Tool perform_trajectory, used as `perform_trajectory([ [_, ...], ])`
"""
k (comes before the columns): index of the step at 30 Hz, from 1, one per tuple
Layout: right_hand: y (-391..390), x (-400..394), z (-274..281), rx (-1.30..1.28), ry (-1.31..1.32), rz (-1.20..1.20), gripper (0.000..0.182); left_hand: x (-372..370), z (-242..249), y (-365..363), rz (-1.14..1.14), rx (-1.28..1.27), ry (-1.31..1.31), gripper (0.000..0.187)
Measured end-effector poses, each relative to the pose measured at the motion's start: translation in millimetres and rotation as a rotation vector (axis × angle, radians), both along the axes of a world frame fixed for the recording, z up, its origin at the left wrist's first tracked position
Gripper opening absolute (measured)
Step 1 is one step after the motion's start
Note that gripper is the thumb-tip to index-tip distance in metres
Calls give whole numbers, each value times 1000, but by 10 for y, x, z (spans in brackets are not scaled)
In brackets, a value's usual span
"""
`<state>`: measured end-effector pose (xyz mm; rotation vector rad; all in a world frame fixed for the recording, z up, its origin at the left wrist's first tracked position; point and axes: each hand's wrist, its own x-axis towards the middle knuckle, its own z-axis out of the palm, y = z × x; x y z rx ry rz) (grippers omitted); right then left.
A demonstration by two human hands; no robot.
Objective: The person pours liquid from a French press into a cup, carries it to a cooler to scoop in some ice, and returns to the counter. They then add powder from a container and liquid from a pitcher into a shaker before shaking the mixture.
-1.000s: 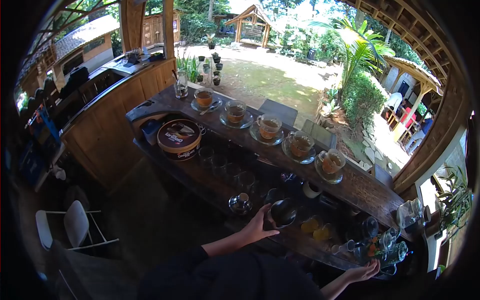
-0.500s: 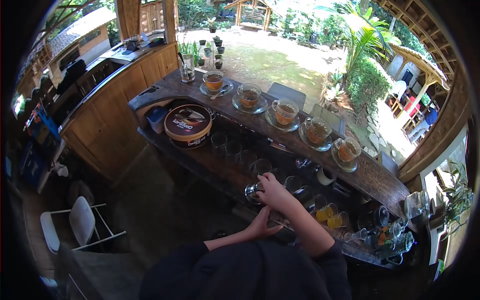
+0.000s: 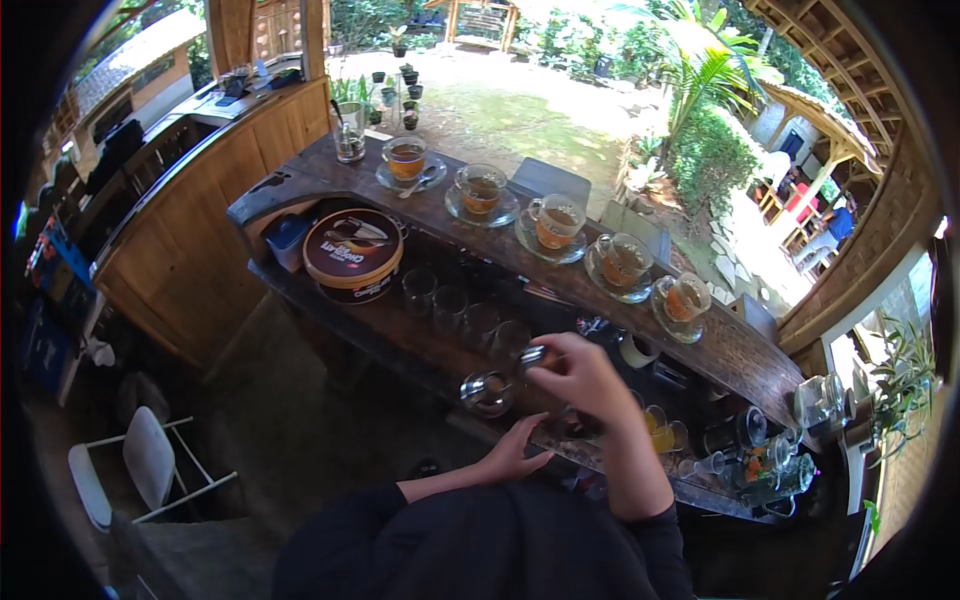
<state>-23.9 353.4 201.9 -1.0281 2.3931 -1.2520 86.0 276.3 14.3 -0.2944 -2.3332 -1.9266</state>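
My right hand (image 3: 580, 378) is closed on a small shiny metal lid (image 3: 535, 356), raised above the lower shelf of the counter. Just left of it, a round metal pot (image 3: 486, 394) stands near the shelf's front edge, its top uncovered. My left hand (image 3: 515, 452) holds nothing; its thumb and fingers are apart, close to the shelf edge below the pot. Behind the pot, several clear glasses (image 3: 450, 308) stand in a row. Glass cups of tea on saucers line the upper ledge, including one middle cup (image 3: 556, 222).
A round chocolate tub (image 3: 352, 250) sits at the shelf's left beside a blue container (image 3: 287, 240). Glasses with yellow contents (image 3: 664, 436), glass jugs (image 3: 785, 475) and jars (image 3: 818, 400) stand to the right. A white folding chair (image 3: 148, 458) is at lower left.
My right hand has lifted the lid off the metal pot and moved up and right with it. My left hand stays low near the shelf edge. The whole view has shifted slightly.
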Motion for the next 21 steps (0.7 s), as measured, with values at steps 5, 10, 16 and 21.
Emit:
perform_trajectory([
  [5,140,135,328,-3,170,-42,40,73,26,-138,124,-194,-15,74],
  [10,-296,449,-177,100,223,74,42,343,147,-729,665,-591,368,91],
  [16,-381,230,-591,230,122,107,43,61,-55,-824,627,-716,61,99],
  [21,-464,187,-583,371,66,146,40,38,-124,-881,577,-746,30,98],
])
